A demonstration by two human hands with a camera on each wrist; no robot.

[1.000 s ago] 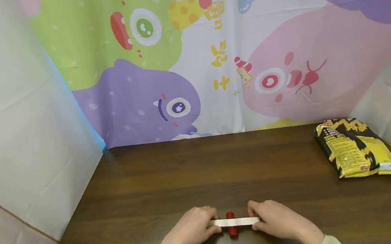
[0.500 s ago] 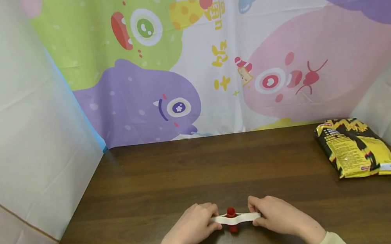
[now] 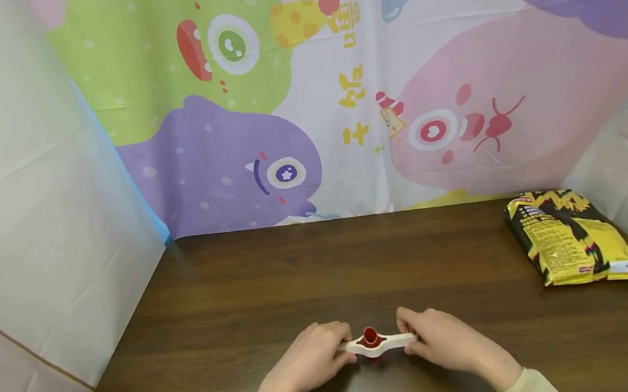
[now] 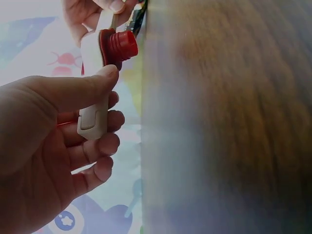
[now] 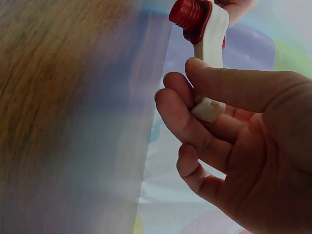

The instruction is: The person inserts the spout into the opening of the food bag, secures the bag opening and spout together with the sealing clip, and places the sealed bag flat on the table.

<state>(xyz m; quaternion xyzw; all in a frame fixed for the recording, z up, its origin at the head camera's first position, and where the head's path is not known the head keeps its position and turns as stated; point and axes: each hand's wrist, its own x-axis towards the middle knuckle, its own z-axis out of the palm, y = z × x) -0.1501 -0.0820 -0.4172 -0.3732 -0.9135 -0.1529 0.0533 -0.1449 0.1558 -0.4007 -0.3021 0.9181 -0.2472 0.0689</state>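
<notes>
Between both hands is a white two-armed handle point(image 3: 395, 341) with a red tube point(image 3: 369, 334) set through its wider middle. The left hand point(image 3: 314, 361) pinches one arm of it between thumb and fingers. My right hand point(image 3: 448, 348) grips the opposite arm in the same way. In the left wrist view the tube's ridged red end point(image 4: 126, 45) projects from a red collar. The right wrist view shows the arm's white tip point(image 5: 208, 111) between the right thumb and fingers. In the head view the tube's round mouth tilts up toward the camera.
A black and yellow snack bag point(image 3: 574, 240) lies at the right rear of the dark wooden table point(image 3: 299, 273). A cartoon-printed curtain point(image 3: 344, 155) hangs along the back edge, with pale fabric walls point(image 3: 51, 183) at the sides.
The white handle and red tube have tipped over, so the tube's open end now faces up more. Both hands have risen slightly in the head view, keeping their grip.
</notes>
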